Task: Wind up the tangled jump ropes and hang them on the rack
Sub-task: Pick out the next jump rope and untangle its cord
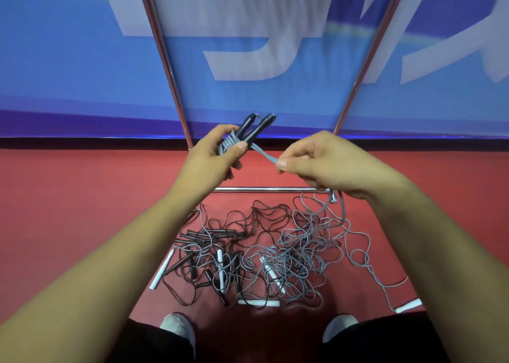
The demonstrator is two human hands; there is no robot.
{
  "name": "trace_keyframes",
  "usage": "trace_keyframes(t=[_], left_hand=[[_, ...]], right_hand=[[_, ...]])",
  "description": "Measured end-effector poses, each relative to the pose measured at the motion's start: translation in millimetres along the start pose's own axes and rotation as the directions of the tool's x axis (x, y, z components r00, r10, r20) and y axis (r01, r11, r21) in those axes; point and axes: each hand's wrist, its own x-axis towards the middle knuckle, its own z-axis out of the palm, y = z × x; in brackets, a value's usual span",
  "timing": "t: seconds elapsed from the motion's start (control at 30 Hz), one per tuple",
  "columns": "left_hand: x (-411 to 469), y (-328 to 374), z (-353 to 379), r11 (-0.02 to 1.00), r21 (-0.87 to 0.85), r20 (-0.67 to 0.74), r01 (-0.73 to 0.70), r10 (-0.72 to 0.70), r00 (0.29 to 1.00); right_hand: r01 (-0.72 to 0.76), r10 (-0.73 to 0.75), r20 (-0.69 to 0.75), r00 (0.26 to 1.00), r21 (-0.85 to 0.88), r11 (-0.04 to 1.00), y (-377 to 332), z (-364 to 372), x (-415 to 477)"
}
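Note:
My left hand (217, 153) grips two black jump-rope handles (254, 127) held side by side, with several turns of grey rope wound around them. A short taut stretch of that grey rope (264, 155) runs right to my right hand (316, 163), which pinches it between thumb and forefinger. From below my right hand the rope hangs down to the floor. There a tangled pile of jump ropes (264, 255) lies, grey cords on the right, dark cords and black handles on the left, white handles mixed in. The metal rack (264, 189) stands just behind the pile.
The rack's two slanted poles (165, 59) rise in front of a blue banner wall. Its bottom bar lies on the red floor. A loose grey rope with a white handle (409, 305) trails to the right. My shoes (179, 328) stand right before the pile.

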Motion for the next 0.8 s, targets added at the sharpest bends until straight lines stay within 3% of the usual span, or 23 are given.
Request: trace_keyframes(t=[0.07, 0.17, 0.3, 0.47, 0.57, 0.7, 0.8], left_hand=[[-1.5, -3.7, -1.9, 0.971, 0.234, 0.009, -0.048, 0.047, 0.999], [-4.1, -5.7, -2.3, 0.785, 0.612, 0.053, -0.099, 0.084, 0.995], [-10.4, -1.9, 7.7, 0.583, 0.781, 0.216, -0.223, 0.084, 0.973], [-16.3, 4.5, 19.2, 0.547, 0.782, 0.409, -0.297, -0.091, 0.908], [-17.4, 6.4, 22.4, 0.562, 0.744, 0.46, -0.362, -0.038, 0.887], [-16.2, 2.7, 15.1, 0.707, 0.565, 0.547, -0.427, 0.067, 0.834], [-19.4, 6.2, 10.1, 0.865, 0.288, 0.643, -0.41, 0.143, 0.752]], right_hand=[[0.011, -0.01, 0.038, 0.999, -0.026, 1.0, -4.8, 4.3, -2.3], [0.006, -0.005, 0.025, 1.0, -0.052, 0.999, -7.6, 7.3, -3.4], [0.021, -0.028, -0.05, 0.998, -0.119, 0.993, -11.2, 9.9, -2.3], [0.039, -0.061, -0.129, 0.99, -0.165, 0.986, -11.7, 7.4, -5.5], [0.053, -0.096, -0.195, 0.976, -0.215, 0.975, -9.8, 4.9, -4.5], [0.058, -0.122, -0.293, 0.948, -0.219, 0.974, -4.1, -7.0, -2.0], [0.054, -0.103, -0.305, 0.947, -0.165, 0.985, 6.4, -14.3, 2.2]])
